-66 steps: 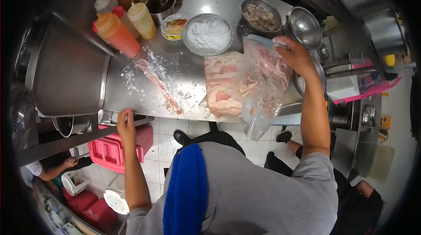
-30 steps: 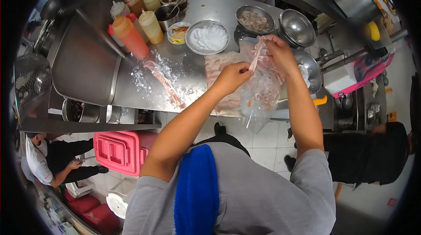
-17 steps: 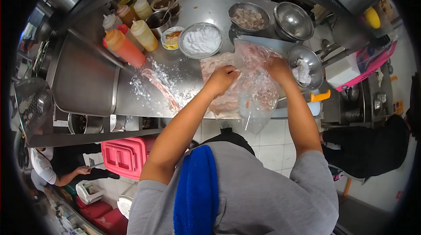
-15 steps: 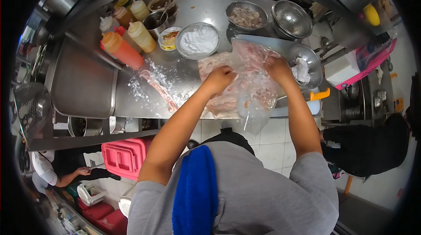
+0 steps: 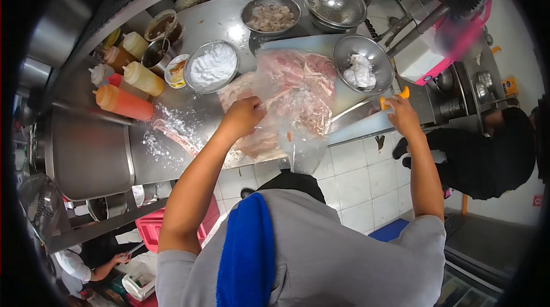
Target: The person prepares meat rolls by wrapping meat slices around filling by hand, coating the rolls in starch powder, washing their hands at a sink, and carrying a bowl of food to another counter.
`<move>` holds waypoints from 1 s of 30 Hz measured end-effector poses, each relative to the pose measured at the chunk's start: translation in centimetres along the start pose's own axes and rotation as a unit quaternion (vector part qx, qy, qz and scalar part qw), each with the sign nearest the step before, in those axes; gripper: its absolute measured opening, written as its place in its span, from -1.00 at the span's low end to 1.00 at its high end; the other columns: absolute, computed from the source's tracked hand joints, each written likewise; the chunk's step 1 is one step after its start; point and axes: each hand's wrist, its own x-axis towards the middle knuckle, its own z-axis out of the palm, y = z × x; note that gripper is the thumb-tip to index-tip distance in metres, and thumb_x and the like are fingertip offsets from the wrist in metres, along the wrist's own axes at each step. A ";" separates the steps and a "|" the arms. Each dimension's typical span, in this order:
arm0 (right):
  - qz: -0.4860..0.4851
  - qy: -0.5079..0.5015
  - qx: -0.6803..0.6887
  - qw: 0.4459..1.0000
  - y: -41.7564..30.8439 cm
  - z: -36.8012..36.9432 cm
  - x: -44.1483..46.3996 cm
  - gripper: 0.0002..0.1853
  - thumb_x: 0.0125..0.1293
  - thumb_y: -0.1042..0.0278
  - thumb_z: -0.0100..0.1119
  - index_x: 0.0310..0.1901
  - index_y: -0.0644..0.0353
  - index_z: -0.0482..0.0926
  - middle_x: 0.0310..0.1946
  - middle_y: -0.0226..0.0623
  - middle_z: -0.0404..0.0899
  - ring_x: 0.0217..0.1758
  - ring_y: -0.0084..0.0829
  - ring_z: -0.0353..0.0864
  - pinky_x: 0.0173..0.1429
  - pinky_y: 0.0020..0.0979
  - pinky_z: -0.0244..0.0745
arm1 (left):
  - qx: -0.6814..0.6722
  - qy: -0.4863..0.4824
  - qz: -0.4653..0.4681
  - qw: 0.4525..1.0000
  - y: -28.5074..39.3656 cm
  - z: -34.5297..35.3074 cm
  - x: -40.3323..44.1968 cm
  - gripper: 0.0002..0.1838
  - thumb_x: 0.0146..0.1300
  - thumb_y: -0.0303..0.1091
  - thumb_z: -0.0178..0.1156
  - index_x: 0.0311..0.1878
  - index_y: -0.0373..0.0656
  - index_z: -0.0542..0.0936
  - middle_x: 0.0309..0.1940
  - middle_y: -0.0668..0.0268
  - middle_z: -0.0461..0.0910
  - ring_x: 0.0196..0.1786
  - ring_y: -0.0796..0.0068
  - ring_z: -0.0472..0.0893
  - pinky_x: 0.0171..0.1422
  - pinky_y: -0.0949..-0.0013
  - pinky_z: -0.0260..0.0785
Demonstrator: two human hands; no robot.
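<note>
A clear plastic bag with pale pink raw meat lies across the middle of the steel table. My left hand is closed at the bag's left side, its fingers pinching the plastic. To the right, my right hand has its fingers on the orange handle of a knife. The blade points left over the pale cutting board, towards the bag. Beside the knife stands a metal bowl with white-coated pieces.
Further back are a bowl of white powder, a bowl of cut meat and a colander. Sauce bottles stand left, near a floured strip and a metal tray. A person in black is at right.
My right hand has left the bag and moved right and down to the orange knife handle. My left hand stays at the bag. The view has turned, shifting the table leftward.
</note>
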 end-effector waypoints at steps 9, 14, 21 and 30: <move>-0.080 -0.019 -0.082 0.993 2.1 2.2 1.7 -0.40 -0.05 0.58 0.18 0.14 0.15 0.39 0.01 -0.14 0.52 0.17 -0.05 0.41 0.29 -0.14 0.27 | 0.041 -0.032 -0.014 0.999 -0.3 0.4 0.3 -0.72 0.13 -0.28 0.17 -0.16 -0.27 0.56 -0.47 0.13 0.61 -0.54 0.26 0.64 -0.41 0.22 0.46; -0.122 0.012 0.025 0.992 2.7 -3.2 -5.9 -0.48 -0.08 0.53 0.22 0.03 0.19 0.43 -0.04 -0.11 0.51 0.06 -0.04 0.45 0.22 -0.10 0.30 | 0.219 0.054 0.041 0.973 -1.1 0.8 -0.1 -0.61 0.14 -0.19 0.18 -0.01 -0.18 0.48 -0.27 0.00 0.64 -0.16 -0.05 0.63 -0.11 -0.02 0.47; 0.128 -0.016 0.072 0.989 -0.2 -10.4 -17.5 -0.76 0.15 0.45 0.21 -0.12 0.18 0.51 -0.52 -0.10 0.51 -0.49 -0.13 0.55 -0.35 -0.29 0.44 | 0.260 0.119 0.097 0.953 -2.0 1.6 -0.2 -0.73 0.22 -0.24 0.11 -0.05 -0.12 0.50 -0.34 0.12 0.66 -0.32 0.03 0.66 -0.20 0.03 0.48; 0.123 -0.162 0.288 0.936 -18.0 -4.2 -13.0 -0.74 0.36 0.19 0.12 -0.08 0.12 0.35 -0.57 0.03 0.54 -0.47 0.09 0.57 -0.41 -0.05 0.41 | 0.323 0.154 0.170 0.918 -3.5 2.5 0.2 -0.82 0.20 -0.31 0.09 -0.16 -0.12 0.50 -0.38 0.12 0.64 -0.40 0.03 0.65 -0.35 0.08 0.51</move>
